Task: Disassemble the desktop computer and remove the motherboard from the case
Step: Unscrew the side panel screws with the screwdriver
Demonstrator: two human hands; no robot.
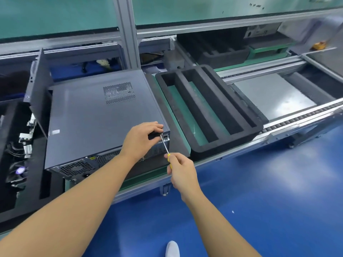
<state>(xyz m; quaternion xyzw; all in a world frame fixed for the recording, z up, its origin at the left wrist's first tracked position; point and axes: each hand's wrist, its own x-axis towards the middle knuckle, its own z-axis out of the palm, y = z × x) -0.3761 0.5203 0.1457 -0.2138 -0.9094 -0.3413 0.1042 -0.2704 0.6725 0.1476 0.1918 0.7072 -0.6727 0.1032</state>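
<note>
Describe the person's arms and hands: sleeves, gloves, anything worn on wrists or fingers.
Both arms are bare up to the frame's edge, and no sleeve is in view. The left hand and the right hand wear no gloves. No watch, wristband or ring shows on either, and no markings are visible.

A single camera sat on the person's head, facing forward and tilted steeply down across a workbench. Both forearms reached in from the bottom edge, so the left hand [142, 139] and the right hand [181, 171], holding a screwdriver [164, 145], sat close to the lens near mid-frame. The computer case [96, 117] lay just beyond, left of centre, and a foam tray [226, 140] lay to its right. The wide lens bowed the conveyor rail [300, 117] outward. The floor [259, 182] and a shoe [172, 248] filled the bottom.
</note>
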